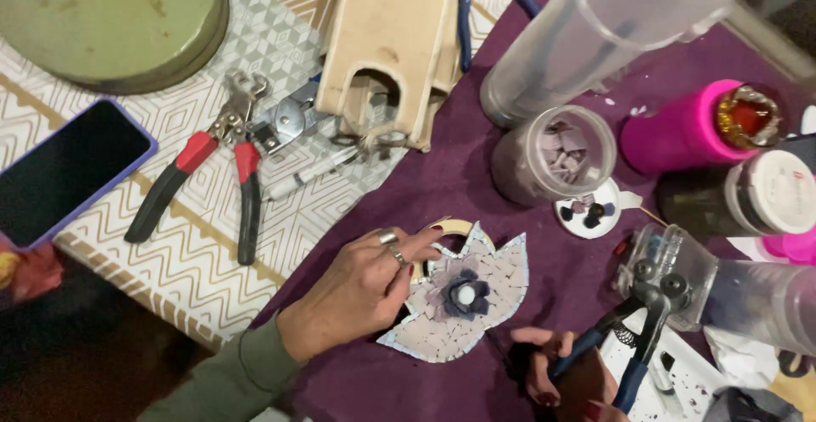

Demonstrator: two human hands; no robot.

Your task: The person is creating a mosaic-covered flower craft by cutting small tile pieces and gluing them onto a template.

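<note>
Mosaic piece [466, 299], leaf- or lotus-shaped, lying flat on purple cloth [476, 175], directly under and just beyond the fingertips of left hand [357, 290]. Pale tiles covering the face, darker purple flower with white bead at centre. Long axis running from lower left tip, near the left wrist, up to the pointed lobes at upper right; points directed away from the left grip, toward small white dish [591, 212].

Left hand pressing down, palm over the near-left edge, fingers [421, 242] spread and bent onto the piece and a pale ring beneath its upper edge. Not closed round anything; resting on top, apparently steadying the piece against sliding on the cloth.

Right hand [552, 371] wrapped round the blue handles of wheeled nippers [646, 311], fingers curled shut on them. Tool head angled up and away from this grip, above a clear container at the far side; handles apparently kept low so the cutting wheels stay beside the work.

Open jar of tile chips [561, 154] standing beyond the piece, within reach of both grips. Red-handled pliers [204, 175] lying well apart, outward of the left hand, on patterned covering.
</note>
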